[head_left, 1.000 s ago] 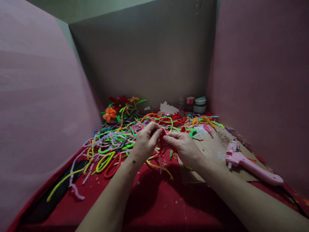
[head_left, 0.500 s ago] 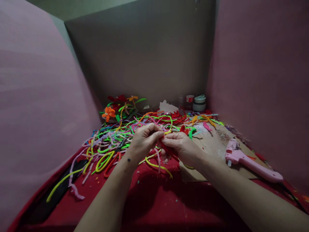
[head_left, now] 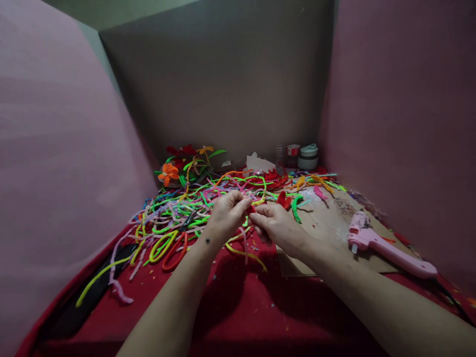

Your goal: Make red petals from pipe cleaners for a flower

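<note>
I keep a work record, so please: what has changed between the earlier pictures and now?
The right hand has shifted slightly toward the left hand, uncovering more of the red petals. Both hands still pinch the red strip, but less of it shows. The glue gun and orange flower stayed.

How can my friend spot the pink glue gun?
On the red cloth, at right, lies brown cardboard. The glue gun lies across its right side. Unlike the small fuzzy pink piece, it's big and smooth, with a black cord.

Fuzzy red piece [head_left: 251, 210], smooth plastic glue gun [head_left: 390, 253], matt cardboard [head_left: 297, 265], cloth-covered table [head_left: 230, 317]
</note>
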A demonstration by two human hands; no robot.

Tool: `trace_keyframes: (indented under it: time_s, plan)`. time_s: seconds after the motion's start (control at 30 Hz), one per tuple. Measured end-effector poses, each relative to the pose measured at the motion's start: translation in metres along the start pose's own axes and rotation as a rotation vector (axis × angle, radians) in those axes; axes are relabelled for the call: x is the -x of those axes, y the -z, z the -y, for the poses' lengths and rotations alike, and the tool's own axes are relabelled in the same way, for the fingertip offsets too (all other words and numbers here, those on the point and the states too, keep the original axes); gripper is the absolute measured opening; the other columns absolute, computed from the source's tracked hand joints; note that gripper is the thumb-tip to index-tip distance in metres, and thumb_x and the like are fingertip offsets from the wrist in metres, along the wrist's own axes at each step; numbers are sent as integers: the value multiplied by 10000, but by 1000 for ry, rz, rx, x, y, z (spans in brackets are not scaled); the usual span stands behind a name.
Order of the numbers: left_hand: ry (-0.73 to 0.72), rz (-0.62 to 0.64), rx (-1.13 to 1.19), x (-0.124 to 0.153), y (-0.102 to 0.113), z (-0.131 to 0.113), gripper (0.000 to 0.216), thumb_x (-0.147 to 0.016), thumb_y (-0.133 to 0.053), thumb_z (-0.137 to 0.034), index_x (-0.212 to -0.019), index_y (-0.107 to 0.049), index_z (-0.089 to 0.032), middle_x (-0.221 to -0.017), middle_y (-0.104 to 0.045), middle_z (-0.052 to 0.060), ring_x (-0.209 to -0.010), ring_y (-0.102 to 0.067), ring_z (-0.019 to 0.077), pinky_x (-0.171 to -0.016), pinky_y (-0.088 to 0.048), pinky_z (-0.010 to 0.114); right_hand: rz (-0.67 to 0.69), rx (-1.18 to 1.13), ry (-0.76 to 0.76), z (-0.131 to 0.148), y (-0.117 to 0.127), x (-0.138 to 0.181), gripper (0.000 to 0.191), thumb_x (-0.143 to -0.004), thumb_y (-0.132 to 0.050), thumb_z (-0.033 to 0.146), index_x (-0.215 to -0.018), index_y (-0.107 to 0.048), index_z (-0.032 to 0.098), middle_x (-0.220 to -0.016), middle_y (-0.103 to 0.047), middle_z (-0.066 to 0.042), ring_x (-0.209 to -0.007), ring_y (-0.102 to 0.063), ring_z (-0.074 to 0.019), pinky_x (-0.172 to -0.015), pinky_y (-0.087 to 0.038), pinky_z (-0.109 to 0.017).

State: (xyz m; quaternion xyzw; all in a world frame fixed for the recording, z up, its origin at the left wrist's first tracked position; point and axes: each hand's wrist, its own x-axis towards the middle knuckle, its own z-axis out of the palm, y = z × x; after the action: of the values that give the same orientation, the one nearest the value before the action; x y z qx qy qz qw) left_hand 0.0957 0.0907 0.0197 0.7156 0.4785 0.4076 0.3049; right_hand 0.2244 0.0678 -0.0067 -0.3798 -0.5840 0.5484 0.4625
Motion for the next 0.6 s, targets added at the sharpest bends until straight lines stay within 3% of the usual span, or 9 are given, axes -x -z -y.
trace_keyframes:
  time_s: [0.07, 0.27, 0.4, 0.5, 0.6]
  plan:
    - [25, 46, 47, -2, 0, 2, 226, -775, -497, -325, -610, -456, -176, -452, -418, -60, -399, -351, 68, -418, -275, 199, -2, -17, 18, -3, -1, 0, 250, -790, -475, 238, -549, -443, 176, -407, -400, 71, -337, -327, -48, -342, -233, -185]
    - [-42, -135, -20, -4, -5, 8, 208, -773, -510, -311, -628, -492, -164, -512, -482, -39, -465, -428, 74, -449, -319, 187, -28, -154, 37, -9, -5, 0, 238, -783, -491, 319, -600, -409, 192, -436, -338, 90, -351, -276, -50, -346, -208, -191]
    - [75, 17, 271, -1, -3, 2, 238, -765, -546, -353, -640, -472, -164, -452, -415, -70, -370, -329, 43, -371, -235, 171, -60, -201, 22, -9, -6, -1, 223, -769, -500, 326, -610, -421, 192, -406, -318, 102, -328, -231, -41, -330, -173, -187]
    - [136, 151, 403, 1, 2, -3, 261, -725, -615, -345, -611, -487, -147, -435, -407, -70, -350, -308, 25, -348, -192, 162, -79, -176, 66, -8, -4, -1, 247, -759, -523, 330, -583, -436, 181, -411, -379, 87, -329, -307, -40, -334, -228, -179]
    - [213, 106, 506, 1, 2, -3, 277, -680, -659, -312, -569, -472, -140, -421, -417, -67, -328, -290, 12, -335, -163, 158, -70, -187, 51, -10, -3, -2, 232, -727, -577, 351, -613, -505, 162, -469, -509, 51, -360, -444, -63, -363, -357, -190]
